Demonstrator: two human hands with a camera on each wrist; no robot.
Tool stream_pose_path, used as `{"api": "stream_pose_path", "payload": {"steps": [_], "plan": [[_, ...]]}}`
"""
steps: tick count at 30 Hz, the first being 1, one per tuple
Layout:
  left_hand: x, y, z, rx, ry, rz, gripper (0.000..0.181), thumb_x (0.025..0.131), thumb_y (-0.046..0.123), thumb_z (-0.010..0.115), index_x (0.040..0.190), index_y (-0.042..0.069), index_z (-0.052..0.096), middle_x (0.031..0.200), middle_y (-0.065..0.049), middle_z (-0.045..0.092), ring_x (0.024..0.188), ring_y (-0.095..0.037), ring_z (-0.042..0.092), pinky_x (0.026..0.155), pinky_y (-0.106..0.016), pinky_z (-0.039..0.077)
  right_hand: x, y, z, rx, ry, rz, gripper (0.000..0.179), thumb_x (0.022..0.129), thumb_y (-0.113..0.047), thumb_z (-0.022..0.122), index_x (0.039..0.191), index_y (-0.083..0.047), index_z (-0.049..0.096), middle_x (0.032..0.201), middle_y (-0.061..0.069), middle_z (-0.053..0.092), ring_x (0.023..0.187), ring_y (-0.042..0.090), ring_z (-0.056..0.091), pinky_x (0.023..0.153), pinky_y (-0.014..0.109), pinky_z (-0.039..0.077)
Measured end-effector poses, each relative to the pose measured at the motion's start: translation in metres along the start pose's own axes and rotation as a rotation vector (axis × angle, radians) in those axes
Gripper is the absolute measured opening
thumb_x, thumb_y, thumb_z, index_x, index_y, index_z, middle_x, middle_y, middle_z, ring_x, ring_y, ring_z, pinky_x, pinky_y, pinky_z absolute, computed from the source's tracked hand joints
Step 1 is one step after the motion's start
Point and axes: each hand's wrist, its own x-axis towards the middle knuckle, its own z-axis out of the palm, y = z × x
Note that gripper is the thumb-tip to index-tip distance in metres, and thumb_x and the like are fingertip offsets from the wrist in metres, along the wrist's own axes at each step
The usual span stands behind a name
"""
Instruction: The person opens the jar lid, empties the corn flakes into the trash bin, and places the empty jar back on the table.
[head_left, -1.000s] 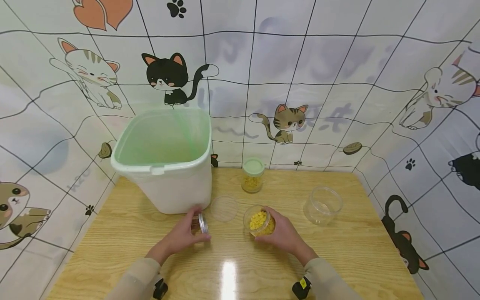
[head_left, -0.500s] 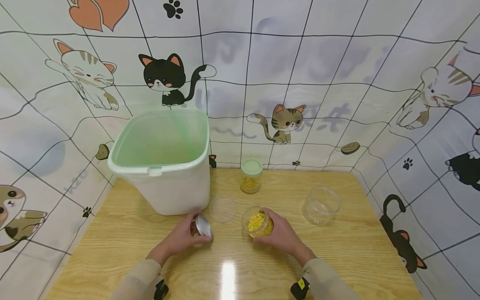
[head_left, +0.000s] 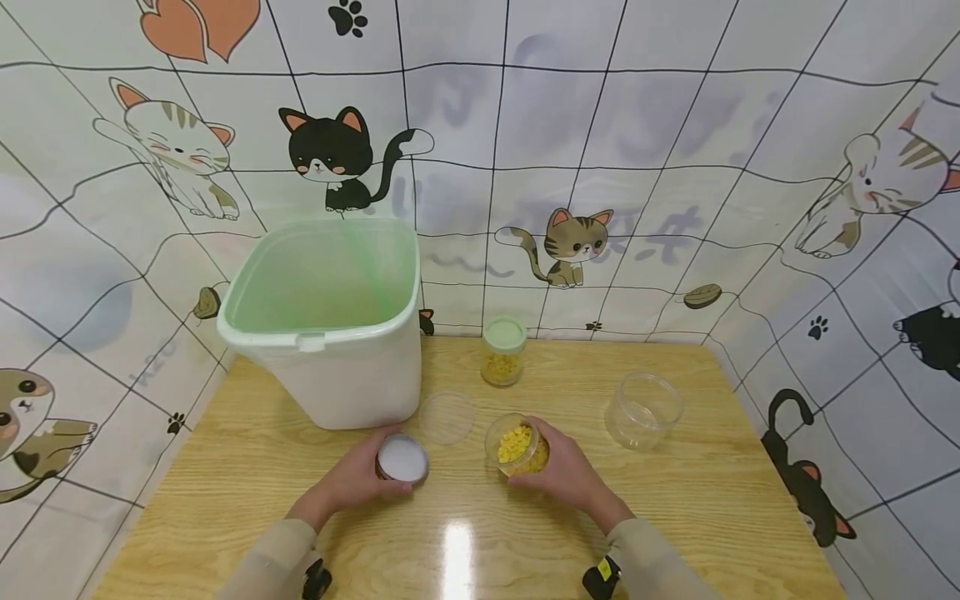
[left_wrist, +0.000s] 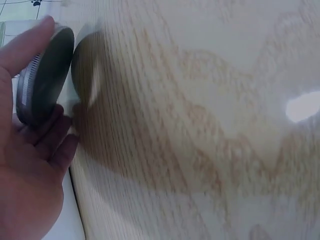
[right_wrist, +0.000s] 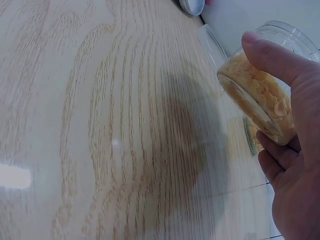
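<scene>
My left hand (head_left: 352, 479) grips a round silver screw lid (head_left: 403, 458) by its edge, thumb on one side and fingers on the other. In the left wrist view, the ridged rim of this lid (left_wrist: 52, 75) shows, held above the tabletop. My right hand (head_left: 566, 467) holds a clear open jar (head_left: 542, 454), tilted with its mouth to the left. Small yellow pieces (head_left: 514, 442) lie inside it. The right wrist view shows that jar (right_wrist: 267, 95) between thumb and fingers, raised off the wood. A thin clear disc (head_left: 447, 418) lies flat on the table between the hands.
A large white bin (head_left: 360, 379) with a pale green inside stands at the back left. Behind the hands stands a green-lidded jar (head_left: 504, 337) with yellow contents. A clear open container (head_left: 643, 412) is on the right. Cat-patterned sheeting (head_left: 465, 108) borders the wooden table (head_left: 712, 500).
My left hand has turned the silver lid from edge-on until its flat face points up towards the head camera. The right hand and its tilted jar have hardly moved.
</scene>
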Motion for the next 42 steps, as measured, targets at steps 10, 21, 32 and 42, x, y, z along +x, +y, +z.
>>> {"api": "stream_pose_path", "payload": {"steps": [10, 21, 32, 42], "plan": [[-0.001, -0.001, 0.007, 0.293, 0.077, 0.07, 0.094, 0.063, 0.034, 0.09, 0.139, 0.0, 0.047, 0.139, -0.018, 0.052, 0.126, -0.036, 0.051, 0.103, -0.052, 0.044, 0.001, -0.002, 0.002, 0.021, -0.007, -0.006, 0.098, 0.064, -0.037, 0.091, 0.146, -0.013, 0.042, 0.144, 0.007, 0.052, 0.132, 0.029, 0.05, 0.109, 0.051, 0.042], [-0.004, 0.006, 0.006, 0.314, 0.079, 0.052, 0.09, 0.065, 0.023, 0.089, 0.141, -0.002, 0.046, 0.142, -0.02, 0.049, 0.13, -0.038, 0.048, 0.107, -0.053, 0.042, 0.001, -0.003, 0.003, 0.039, -0.022, 0.004, 0.1, 0.065, -0.037, 0.091, 0.148, -0.014, 0.04, 0.145, 0.008, 0.05, 0.132, 0.029, 0.05, 0.109, 0.051, 0.042], [-0.008, 0.004, -0.007, 0.24, 0.044, 0.047, 0.084, 0.071, 0.02, 0.086, 0.142, 0.003, 0.046, 0.144, -0.015, 0.049, 0.133, -0.035, 0.047, 0.106, -0.053, 0.042, 0.002, -0.004, 0.003, 0.045, -0.025, 0.014, 0.099, 0.065, -0.036, 0.091, 0.147, -0.014, 0.04, 0.146, 0.007, 0.05, 0.133, 0.028, 0.049, 0.109, 0.05, 0.042], [-0.029, -0.002, -0.058, 0.119, -0.018, -0.054, 0.049, 0.09, 0.026, 0.07, 0.133, 0.005, 0.058, 0.13, -0.014, 0.063, 0.121, -0.037, 0.058, 0.098, -0.055, 0.048, 0.004, -0.006, 0.001, 0.012, -0.016, 0.016, 0.098, 0.066, -0.036, 0.09, 0.148, -0.016, 0.04, 0.147, 0.005, 0.049, 0.133, 0.026, 0.049, 0.109, 0.049, 0.043]]}}
